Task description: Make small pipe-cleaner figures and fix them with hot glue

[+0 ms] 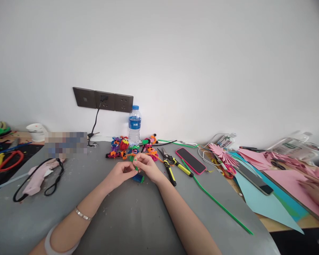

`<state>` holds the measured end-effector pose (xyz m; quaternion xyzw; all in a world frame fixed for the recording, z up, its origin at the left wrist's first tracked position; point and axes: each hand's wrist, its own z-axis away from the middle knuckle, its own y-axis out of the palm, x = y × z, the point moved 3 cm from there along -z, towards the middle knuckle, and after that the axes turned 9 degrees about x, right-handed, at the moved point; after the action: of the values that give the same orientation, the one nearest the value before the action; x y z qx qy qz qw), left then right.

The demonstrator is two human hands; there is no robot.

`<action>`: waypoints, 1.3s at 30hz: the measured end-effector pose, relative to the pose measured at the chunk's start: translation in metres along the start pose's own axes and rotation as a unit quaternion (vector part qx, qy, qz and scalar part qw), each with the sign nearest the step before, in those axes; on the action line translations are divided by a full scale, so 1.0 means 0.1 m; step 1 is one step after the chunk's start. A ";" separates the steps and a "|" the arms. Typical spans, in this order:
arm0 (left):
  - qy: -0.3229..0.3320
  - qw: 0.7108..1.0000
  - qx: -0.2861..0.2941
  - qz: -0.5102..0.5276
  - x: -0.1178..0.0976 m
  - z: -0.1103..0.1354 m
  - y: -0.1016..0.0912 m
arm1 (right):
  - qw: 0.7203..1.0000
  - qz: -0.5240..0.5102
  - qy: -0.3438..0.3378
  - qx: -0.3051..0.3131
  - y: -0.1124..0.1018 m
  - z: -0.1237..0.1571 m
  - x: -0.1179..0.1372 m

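held piece [136,168]: green | cutters [168,168]: yellow-black | phone [191,161]: black, pink-edged | bottle label [135,123]: blue, white | mat [122,219]: grey

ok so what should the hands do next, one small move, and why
I'd probably hold steady with the left hand and give the small green piece a gentle twist with the right hand: the fingers of both hands meet around it, while the yellow-handled cutters lie unheld on the table.

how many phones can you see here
2: a pink-cased phone on the grey tabletop, and a dark phone on pale blue paper farther right. Others could be hidden.
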<state>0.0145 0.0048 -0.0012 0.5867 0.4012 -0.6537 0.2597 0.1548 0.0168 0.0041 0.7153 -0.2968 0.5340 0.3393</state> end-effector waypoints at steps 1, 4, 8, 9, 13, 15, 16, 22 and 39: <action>0.003 1.000 0.002 -0.013 0.02 -0.01 0.00 | 1.000 0.004 0.000 -0.006 0.00 0.00 0.01; 0.013 0.995 -0.036 -0.093 0.03 -0.02 -0.04 | 0.998 0.008 -0.016 -0.056 -0.04 -0.01 0.01; 0.055 0.969 -0.107 -0.218 0.01 0.00 -0.10 | 0.989 -0.039 -0.044 -0.136 -0.13 -0.01 -0.02; 0.060 0.964 -0.108 -0.236 0.02 0.00 -0.10 | 0.986 -0.051 -0.048 -0.149 -0.14 -0.01 -0.02; 0.037 0.958 -0.080 -0.271 0.09 0.00 -0.09 | 0.981 -0.073 -0.060 -0.169 -0.16 -0.01 -0.02; 0.026 0.962 -0.076 -0.262 0.11 0.00 -0.08 | 0.979 -0.085 -0.064 -0.171 -0.16 -0.02 -0.02; 0.024 0.965 -0.078 -0.249 0.11 -0.01 -0.08 | 0.978 -0.092 -0.066 -0.173 -0.16 -0.02 -0.02; 0.046 0.987 -0.139 -0.073 0.08 -0.03 -0.14 | 0.970 -0.148 -0.075 -0.180 -0.18 -0.02 -0.01; 0.052 0.961 -0.178 0.205 0.01 -0.01 -0.16 | 0.989 -0.114 -0.052 -0.074 -0.05 -0.03 0.01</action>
<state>0.0017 0.0140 0.0010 0.6333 0.3955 -0.4733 0.4674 0.1569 0.0217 0.0046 0.7443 -0.2691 0.4306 0.4338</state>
